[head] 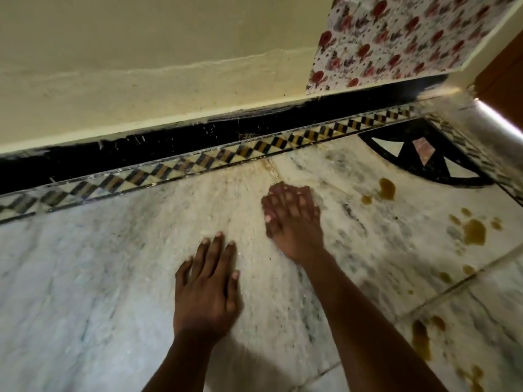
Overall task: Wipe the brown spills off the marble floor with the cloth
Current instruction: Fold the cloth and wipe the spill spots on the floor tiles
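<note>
Brown spills lie on the white marble floor [85, 278] to the right: one puddle [386, 188] near the black corner inlay, a larger one [474, 232] ringed by small drops, and a streak [421, 339] lower right with more drops [475, 374] below it. My left hand [208, 278] rests flat on the floor with its fingers apart and holds nothing. My right hand [291, 219] is further forward, blurred, with its fingers spread on the marble to the left of the spills. No cloth is in view.
A cream wall [141, 66] with black skirting [169, 142] runs along the far side, edged by a checkered tile border [198, 162]. A floral panel [396, 38] hangs top right. A black curved inlay [418, 157] and a shiny metal edge [498, 120] close the right corner.
</note>
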Demonstrator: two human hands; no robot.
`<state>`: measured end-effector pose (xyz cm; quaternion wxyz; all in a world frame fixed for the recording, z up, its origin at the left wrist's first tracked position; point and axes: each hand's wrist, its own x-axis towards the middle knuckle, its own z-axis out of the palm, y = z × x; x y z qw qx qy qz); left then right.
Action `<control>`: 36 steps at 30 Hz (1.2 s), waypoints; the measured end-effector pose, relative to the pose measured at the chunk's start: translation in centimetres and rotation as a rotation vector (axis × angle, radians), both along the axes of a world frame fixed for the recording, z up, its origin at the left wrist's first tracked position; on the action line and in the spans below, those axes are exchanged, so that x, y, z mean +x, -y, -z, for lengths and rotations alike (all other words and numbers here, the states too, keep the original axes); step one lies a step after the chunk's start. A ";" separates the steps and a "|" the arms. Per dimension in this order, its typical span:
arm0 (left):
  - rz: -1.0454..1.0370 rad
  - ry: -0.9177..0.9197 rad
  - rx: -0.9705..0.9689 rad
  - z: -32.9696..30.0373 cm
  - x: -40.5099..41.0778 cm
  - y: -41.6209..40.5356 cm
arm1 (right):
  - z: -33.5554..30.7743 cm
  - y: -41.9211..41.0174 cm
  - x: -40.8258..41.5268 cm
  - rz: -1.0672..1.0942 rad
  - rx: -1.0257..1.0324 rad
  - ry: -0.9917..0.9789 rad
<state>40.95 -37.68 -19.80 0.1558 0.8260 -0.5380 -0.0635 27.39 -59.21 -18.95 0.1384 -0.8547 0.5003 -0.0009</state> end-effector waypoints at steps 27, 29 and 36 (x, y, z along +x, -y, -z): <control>-0.001 0.010 -0.003 0.3 0.0 -0.1 | -0.2 4.9 3.5 0.491 0.121 0.055; 0.002 0.019 0.003 0.1 0.1 0.0 | -0.5 5.8 6.7 0.309 0.124 0.011; 0.003 0.010 0.002 -0.5 0.0 0.0 | 0.0 -6.5 -0.5 -0.033 -0.171 0.053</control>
